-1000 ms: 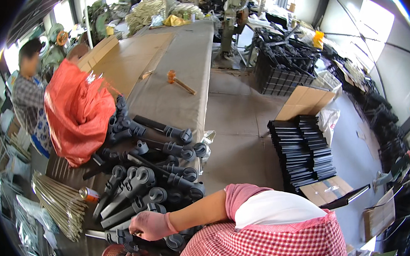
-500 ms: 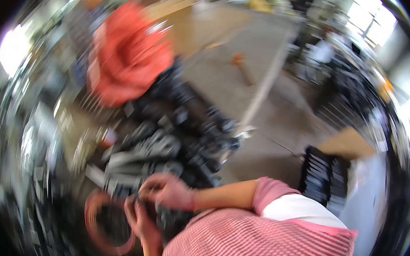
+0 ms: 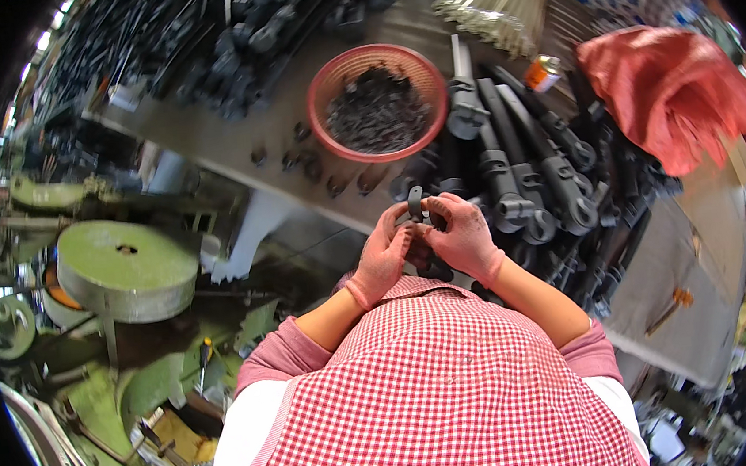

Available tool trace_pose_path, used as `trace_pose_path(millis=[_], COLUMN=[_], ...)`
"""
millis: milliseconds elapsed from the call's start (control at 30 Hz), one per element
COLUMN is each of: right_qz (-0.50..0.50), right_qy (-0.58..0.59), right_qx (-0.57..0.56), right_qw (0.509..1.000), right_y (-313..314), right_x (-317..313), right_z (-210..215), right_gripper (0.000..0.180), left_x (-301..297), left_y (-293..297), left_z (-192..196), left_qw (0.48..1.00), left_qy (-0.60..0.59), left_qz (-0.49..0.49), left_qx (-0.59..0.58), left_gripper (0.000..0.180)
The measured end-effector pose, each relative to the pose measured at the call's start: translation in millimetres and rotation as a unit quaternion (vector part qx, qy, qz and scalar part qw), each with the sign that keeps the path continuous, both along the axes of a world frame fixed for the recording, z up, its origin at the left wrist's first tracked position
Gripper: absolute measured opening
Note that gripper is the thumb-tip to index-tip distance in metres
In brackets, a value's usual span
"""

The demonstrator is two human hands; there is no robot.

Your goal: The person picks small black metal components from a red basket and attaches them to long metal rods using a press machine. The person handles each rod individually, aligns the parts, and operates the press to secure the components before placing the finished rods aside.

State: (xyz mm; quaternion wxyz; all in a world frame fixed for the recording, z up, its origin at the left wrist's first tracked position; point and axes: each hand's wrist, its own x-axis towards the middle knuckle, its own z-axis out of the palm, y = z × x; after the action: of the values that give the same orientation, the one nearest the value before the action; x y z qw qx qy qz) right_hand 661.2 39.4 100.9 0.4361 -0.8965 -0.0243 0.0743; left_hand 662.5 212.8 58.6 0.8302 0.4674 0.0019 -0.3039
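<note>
Both my hands wear pink gloves and meet in front of my chest over the bench edge. My left hand (image 3: 383,257) and my right hand (image 3: 463,237) pinch a small dark metal part (image 3: 416,203) between their fingertips. Just past the hands stands a red plastic basket (image 3: 323,85) full of small dark pieces. To the right of my hands lies a heap of long black metal arms with ring ends (image 3: 519,176). Several small dark parts (image 3: 314,163) lie loose on the bench (image 3: 232,143) beside the basket.
A crumpled red sack (image 3: 671,91) lies at the far right on the bench. A bundle of thin pale rods (image 3: 503,0) fans out at the top. A green machine with a round disc (image 3: 123,268) stands at my left, below the bench.
The view has swung round from the long table to the near bench edge. My hands have come together on the small dark part, close by the red basket.
</note>
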Motion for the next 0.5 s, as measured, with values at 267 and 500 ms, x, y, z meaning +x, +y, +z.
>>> trace_pose_path(millis=[267, 500], right_qz=[0.313, 0.309], right_qy=[0.075, 0.049], right_qx=[-0.275, -0.374], right_qw=[0.906, 0.873], right_y=[107.8, 138.1], right_x=[105.9, 135.6], right_z=[-90.8, -160.8], right_gripper=[0.028, 0.031], left_x=[42.0, 183.3], left_y=[103.3, 93.8], left_z=[-92.9, -76.8], left_qw=[0.929, 0.793], left_qy=[0.024, -0.391], left_qz=[0.246, 0.118], left_qx=[0.277, 0.452], left_gripper=[0.014, 0.017])
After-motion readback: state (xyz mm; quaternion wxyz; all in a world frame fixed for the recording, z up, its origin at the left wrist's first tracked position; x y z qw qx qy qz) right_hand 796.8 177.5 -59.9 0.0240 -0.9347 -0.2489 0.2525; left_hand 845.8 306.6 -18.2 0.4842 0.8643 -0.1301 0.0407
